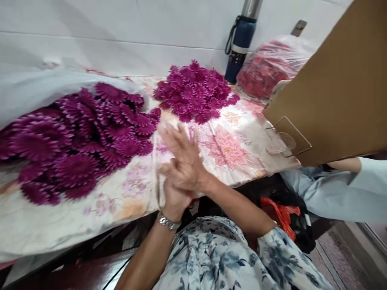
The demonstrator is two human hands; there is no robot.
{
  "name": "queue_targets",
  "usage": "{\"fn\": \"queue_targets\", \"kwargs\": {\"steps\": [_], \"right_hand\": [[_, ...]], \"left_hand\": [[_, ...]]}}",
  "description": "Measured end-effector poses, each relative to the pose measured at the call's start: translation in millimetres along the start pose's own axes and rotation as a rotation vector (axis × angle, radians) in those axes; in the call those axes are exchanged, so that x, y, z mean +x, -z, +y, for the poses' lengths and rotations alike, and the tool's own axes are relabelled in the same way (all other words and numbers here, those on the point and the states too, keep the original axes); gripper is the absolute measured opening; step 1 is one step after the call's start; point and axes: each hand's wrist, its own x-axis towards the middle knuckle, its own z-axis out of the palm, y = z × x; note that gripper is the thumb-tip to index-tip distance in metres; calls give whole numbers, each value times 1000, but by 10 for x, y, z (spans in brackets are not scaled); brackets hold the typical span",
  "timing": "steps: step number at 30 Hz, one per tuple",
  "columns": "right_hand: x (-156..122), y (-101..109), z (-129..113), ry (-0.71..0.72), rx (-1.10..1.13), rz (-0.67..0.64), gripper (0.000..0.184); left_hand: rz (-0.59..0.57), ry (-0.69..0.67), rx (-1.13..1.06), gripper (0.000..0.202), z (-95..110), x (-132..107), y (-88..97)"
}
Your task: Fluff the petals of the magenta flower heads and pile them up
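Just past the near edge of the cloth-covered table, my two hands come together, both smeared by motion. My right hand [185,159] lies across the top with its fingers stretched out and apart, pointing toward the flowers. Beneath it, my left hand [175,199], with a metal watch on its wrist, is partly covered, so its fingers cannot be made out clearly. I see nothing held between them. Ahead stands a pile of small purple artificial flower heads [195,94]. To the left spreads a heap of larger purple flower heads [78,165], spilling from a whitish plastic bag [60,86].
A dark blue bottle [240,44] stands against the tiled wall, beside a clear bag of red flowers [266,68]. A cardboard sheet [332,88] rises at the right, with a wire frame [292,135] at its foot. Another person's leg [323,193] shows beyond it.
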Motion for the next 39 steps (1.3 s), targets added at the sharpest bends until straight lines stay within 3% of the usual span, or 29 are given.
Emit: {"fn": "queue_targets", "kwargs": {"steps": [2,5,7,10,14,17,19,21,24,27,29,32,34,37,39], "right_hand": [[22,-59,163,141,142,-126,55],[-78,-26,364,102,374,-148,50],[-176,53,445,77,506,-193,44],[-286,133,486,131,511,-285,35],[-325,131,460,113,538,-314,13],[-323,162,450,178,508,-381,10],[-340,199,450,237,493,-422,12],[-369,226,445,216,523,-406,13],[-391,226,418,56,532,-318,22],[-360,192,386,19,544,-375,24],[-326,162,386,81,540,-353,13],[-309,111,426,195,289,-95,13],[-338,84,448,290,111,-15,19],[-419,92,434,388,87,-140,33],[-455,137,407,403,193,-231,40]], "left_hand": [[79,-18,-55,21,21,24,89],[213,26,-127,29,109,51,196],[236,83,-114,36,190,46,233],[197,142,-125,41,269,14,245],[115,83,-139,21,245,-29,280],[46,77,-64,19,228,-70,355],[58,62,-16,19,245,-101,403],[85,34,17,27,266,-126,434],[77,-31,52,49,268,-146,440],[-11,-52,52,63,240,-159,421],[-11,-57,40,60,230,-169,410],[102,-30,22,40,242,-180,407],[127,74,-7,23,261,-180,415],[146,141,-40,13,297,-174,442],[163,119,-26,19,323,-172,469]]}}
